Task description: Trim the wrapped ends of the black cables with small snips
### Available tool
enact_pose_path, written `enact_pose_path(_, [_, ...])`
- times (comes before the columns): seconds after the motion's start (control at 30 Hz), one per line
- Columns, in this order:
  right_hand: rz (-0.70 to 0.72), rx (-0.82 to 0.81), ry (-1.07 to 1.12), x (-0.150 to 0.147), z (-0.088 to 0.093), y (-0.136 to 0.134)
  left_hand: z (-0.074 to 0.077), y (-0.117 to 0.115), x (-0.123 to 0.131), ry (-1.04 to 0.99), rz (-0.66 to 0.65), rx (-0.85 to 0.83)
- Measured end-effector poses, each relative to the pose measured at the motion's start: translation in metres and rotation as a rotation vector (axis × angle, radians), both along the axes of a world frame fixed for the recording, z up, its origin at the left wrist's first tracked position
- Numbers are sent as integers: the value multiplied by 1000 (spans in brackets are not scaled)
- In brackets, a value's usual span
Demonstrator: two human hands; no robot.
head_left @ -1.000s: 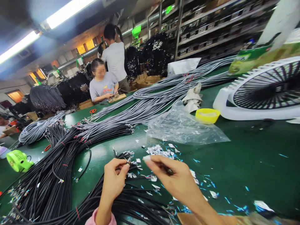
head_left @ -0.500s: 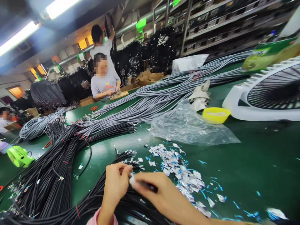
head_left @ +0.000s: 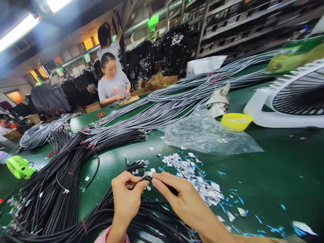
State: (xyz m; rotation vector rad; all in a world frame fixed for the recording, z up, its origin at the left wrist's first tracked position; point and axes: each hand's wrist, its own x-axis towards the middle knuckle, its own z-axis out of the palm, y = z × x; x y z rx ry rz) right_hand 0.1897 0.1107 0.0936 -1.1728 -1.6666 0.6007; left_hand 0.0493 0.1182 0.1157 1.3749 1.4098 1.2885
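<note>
Two pinches meet in my view: the left hand (head_left: 126,194) and right hand (head_left: 183,194) both grip a small pale piece (head_left: 148,174), fingertips close together, above the black cables (head_left: 152,212) on the table (head_left: 278,162). I judge this as fine fingertip work; the next move calls for a steady left pinch. What the yellow bowl (head_left: 236,126) or clear plastic bag (head_left: 199,136) holds, I can't tell.
</note>
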Motion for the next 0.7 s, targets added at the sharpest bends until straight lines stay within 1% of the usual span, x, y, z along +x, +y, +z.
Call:
enact_pose_path(0.13, [30,-28,24,0,4,-1,-4,-1,1,120,42,95])
enact_pose_path(0.23, [10,-44,24,0,2,-1,-7,-3,3,233,103,218])
enact_pose_path(0.3, [-15,-43,8,0,0,-2,-8,-4,5,266,120,259])
enact_pose_path(0.33, [-31,-38,-7,0,-1,-2,-7,-5,5,260,110,240])
enact_pose_path(0.4, [-71,-23,-33,1,-1,-2,-4,-4,3,198,36,116])
enact_pose_path(0.47, [-95,-18,-32,3,-1,-1,-1,-1,0,99,-98,-41])
enact_pose_path(0.5, [-98,-23,-20,4,0,-1,1,0,-2,51,-163,-94])
enact_pose_path(0.53, [-99,-32,-2,5,2,0,3,2,-4,10,-211,-119])
enact_pose_path(0.57, [-106,-41,24,5,3,1,4,3,-5,-22,-232,-115])
enact_pose_path(0.63, [-123,-62,99,6,7,3,4,4,-5,-59,-193,-52])
enact_pose_path(0.7, [-122,-86,175,4,10,3,2,3,-2,-49,-99,47])
